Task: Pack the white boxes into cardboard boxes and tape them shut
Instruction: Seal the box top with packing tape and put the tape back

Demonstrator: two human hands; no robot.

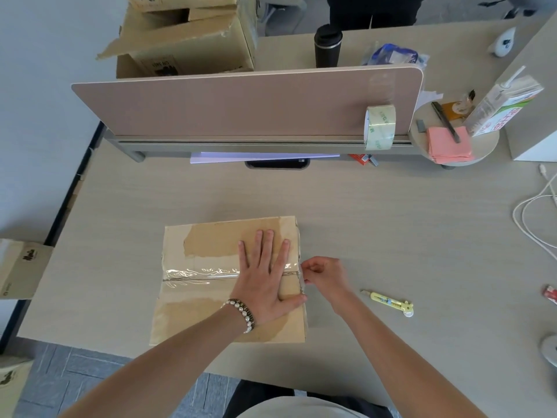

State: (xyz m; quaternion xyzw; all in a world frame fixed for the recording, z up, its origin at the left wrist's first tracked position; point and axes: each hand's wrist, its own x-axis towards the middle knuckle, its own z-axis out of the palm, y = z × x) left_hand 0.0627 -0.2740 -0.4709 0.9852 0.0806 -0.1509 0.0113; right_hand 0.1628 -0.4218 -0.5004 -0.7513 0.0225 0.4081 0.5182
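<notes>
The white boxes cannot be seen anywhere; the cardboard box (211,279) on the counter (391,224) lies closed, so whatever it holds is hidden. A strip of clear tape (196,276) runs along its top seam, glinting on the left part and disappearing under the left hand (268,279). The tape's right end at the box's right edge is hard to make out, partly covered by both hands.

The left hand lies palm down on the right part of the lid, fingers straight and spread, thumb stretched toward the right edge; a beaded bracelet (242,313) circles the wrist, and the forearm comes in from the lower left. The right hand (322,277) sits against the right side of the box at the seam, its fingers curled and pinching what looks like the tape end there, though the grip itself is small and blurred. Its forearm enters from the lower right.

A yellow cutter (388,303) lies on the counter well to the right of the box. A roll of tape (380,126) stands against the divider panel (241,104) at the back. Behind the panel an open carton (187,37) is cut off by the top edge, and another cardboard piece (21,267) is cut off at the left edge.
</notes>
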